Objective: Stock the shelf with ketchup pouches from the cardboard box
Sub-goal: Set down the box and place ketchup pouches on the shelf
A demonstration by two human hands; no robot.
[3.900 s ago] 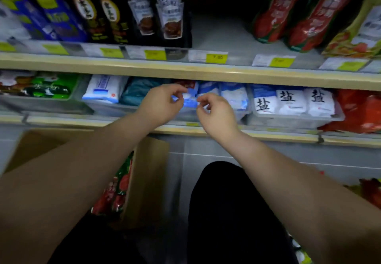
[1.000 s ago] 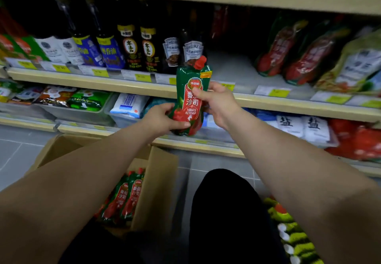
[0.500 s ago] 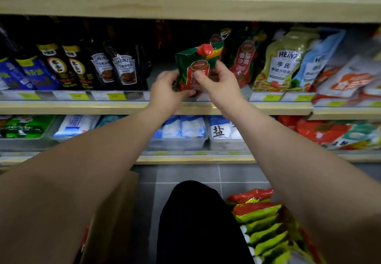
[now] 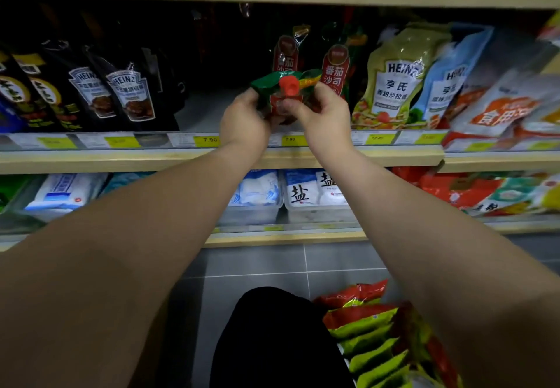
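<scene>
A green ketchup pouch [image 4: 272,86] with a red cap is tilted toward me over the middle shelf [image 4: 188,157]. My left hand [image 4: 244,122] grips its left side and my right hand [image 4: 324,115] grips its right side, just inside the shelf's front edge. Two more ketchup pouches [image 4: 335,69] stand upright behind it in the dark back of the shelf. The cardboard box is out of view.
Dark Heinz sauce pouches [image 4: 130,97] stand to the left, with a bare gap of shelf between them and my hands. Heinz salad dressing pouches [image 4: 394,81] lean on the right. Salt bags [image 4: 303,193] fill bins below. Green and red packets [image 4: 372,333] lie on the floor.
Both hands have carried the pouch up from the box and further into the middle shelf, tipping its cap toward me. My view has risen, and the box has left the frame.
</scene>
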